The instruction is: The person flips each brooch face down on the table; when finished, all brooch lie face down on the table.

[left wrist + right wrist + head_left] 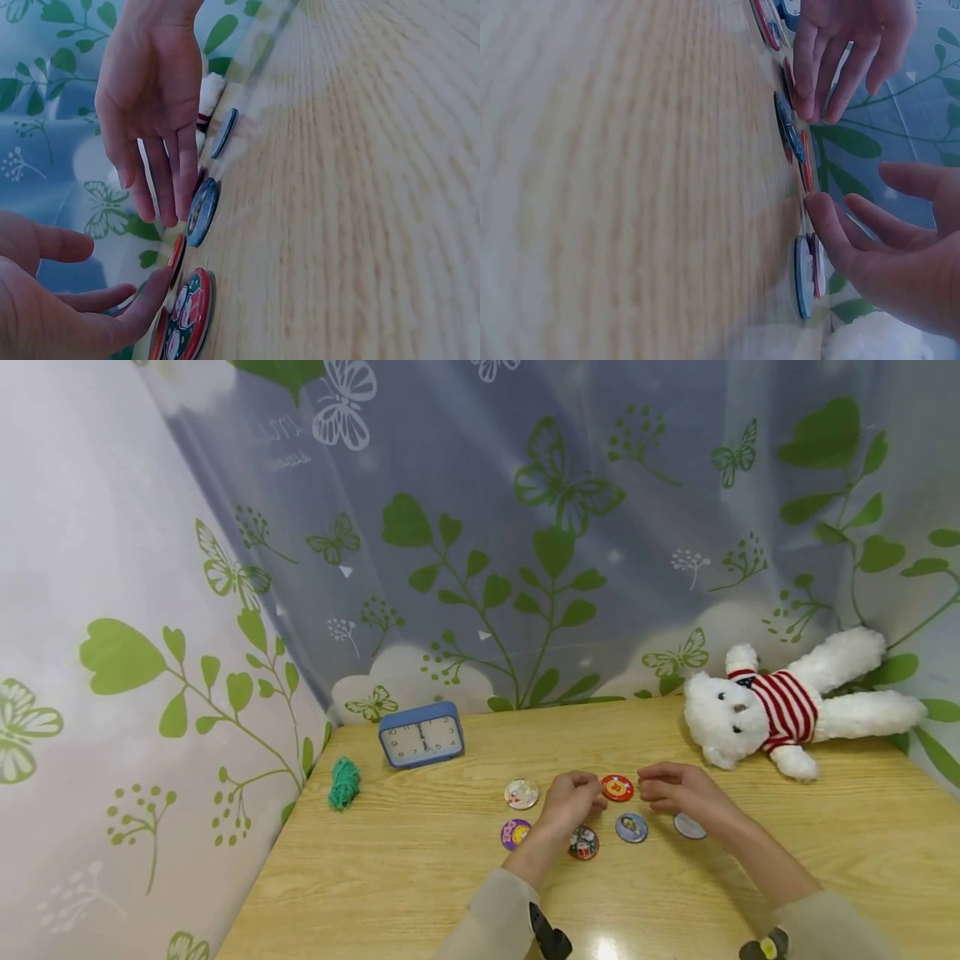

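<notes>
A red round badge (617,787) lies on the wooden table between the two hands. Just left of it is the left hand (567,806), fingers loosely bent, holding nothing. On its other side the right hand (686,795) hovers with fingers extended and nothing held. A blue badge with a figure (632,827) lies nearer the front, and a dark badge with a red rim (583,842) is beside the left wrist. The right forearm partly covers a pale badge (691,826). In the left wrist view, the left hand (82,300) has its fingertips close to the red badge (177,259).
A purple badge (515,834) and a cream badge (521,793) lie left of the left hand. Farther left are a blue clock (422,736) and a green yarn bundle (344,783). A white teddy bear (787,706) in a striped shirt lies at the back right, by the patterned curtain.
</notes>
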